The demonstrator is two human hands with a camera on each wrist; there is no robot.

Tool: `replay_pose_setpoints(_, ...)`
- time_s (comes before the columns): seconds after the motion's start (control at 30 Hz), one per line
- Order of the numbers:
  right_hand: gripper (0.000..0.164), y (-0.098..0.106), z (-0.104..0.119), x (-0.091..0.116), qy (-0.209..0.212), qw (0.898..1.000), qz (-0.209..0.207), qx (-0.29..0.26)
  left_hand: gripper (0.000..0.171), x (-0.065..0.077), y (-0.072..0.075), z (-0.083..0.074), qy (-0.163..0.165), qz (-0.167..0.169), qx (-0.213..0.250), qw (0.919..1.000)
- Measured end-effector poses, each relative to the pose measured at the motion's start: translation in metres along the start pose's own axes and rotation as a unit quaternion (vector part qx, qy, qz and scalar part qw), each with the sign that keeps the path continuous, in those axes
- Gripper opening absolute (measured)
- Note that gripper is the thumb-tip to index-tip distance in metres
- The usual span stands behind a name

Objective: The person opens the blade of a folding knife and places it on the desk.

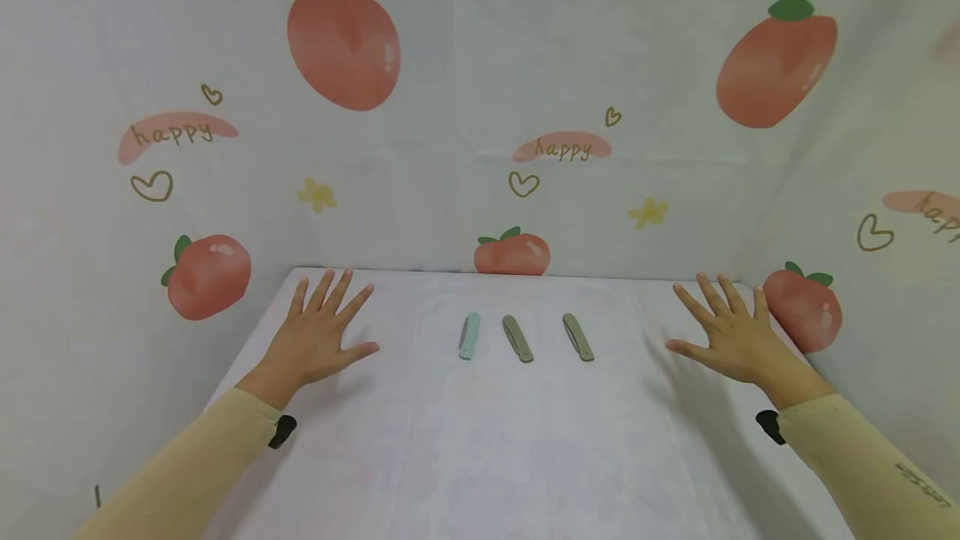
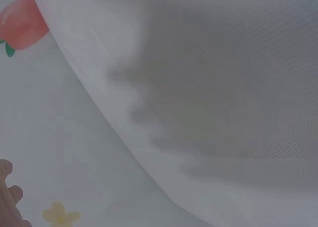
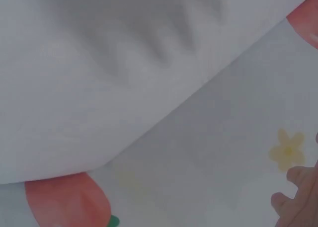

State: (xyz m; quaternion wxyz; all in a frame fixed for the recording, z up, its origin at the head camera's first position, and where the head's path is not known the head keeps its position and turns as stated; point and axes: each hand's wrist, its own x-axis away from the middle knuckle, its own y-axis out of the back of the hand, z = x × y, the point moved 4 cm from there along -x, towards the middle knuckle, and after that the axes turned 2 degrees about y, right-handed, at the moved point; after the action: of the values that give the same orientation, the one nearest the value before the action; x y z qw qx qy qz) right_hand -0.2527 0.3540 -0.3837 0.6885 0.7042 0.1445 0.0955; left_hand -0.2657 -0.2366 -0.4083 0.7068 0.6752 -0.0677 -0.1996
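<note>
In the head view, three folding knives lie folded in a row on the white table: a mint-green knife (image 1: 469, 336) on the left, an olive-green knife (image 1: 517, 338) in the middle and another olive-green knife (image 1: 578, 337) to the right. My left hand (image 1: 315, 340) is held over the table's left side, fingers spread, holding nothing. On the other side my right hand (image 1: 735, 338) has its fingers spread too and holds nothing. Both hands are well apart from the knives. Only some fingertips show in the left wrist view and in the right wrist view, at the lower corners.
A white cloth covers the table (image 1: 480, 457), and shadows of the hands fall on it. Behind and beside it hangs a white curtain (image 1: 465, 107) printed with red fruit, hearts and yellow flowers. The table's back edge runs just beyond the fingertips.
</note>
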Motion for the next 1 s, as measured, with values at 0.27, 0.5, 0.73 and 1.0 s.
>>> replay_pose_setpoints(0.27,0.095,0.001,0.0,0.002,0.001,1.0,-0.013,-0.004,0.09,0.001,-0.004,-0.001,-0.001,-0.005,0.001,1.0)
replay_pose_setpoints(0.5,0.093,0.001,0.003,0.004,-0.001,0.999,-0.028,-0.029,0.09,0.0,-0.007,-0.004,0.005,-0.02,0.017,0.9996)
replay_pose_setpoints(0.73,0.091,-0.003,0.009,0.001,-0.008,0.997,-0.026,-0.072,0.088,-0.006,-0.009,-0.014,0.008,-0.029,0.041,0.9987)
replay_pose_setpoints(1.0,0.085,-0.008,0.016,-0.006,-0.011,0.993,-0.029,-0.116,0.085,-0.012,-0.015,-0.028,0.0,-0.034,0.077,0.9964)
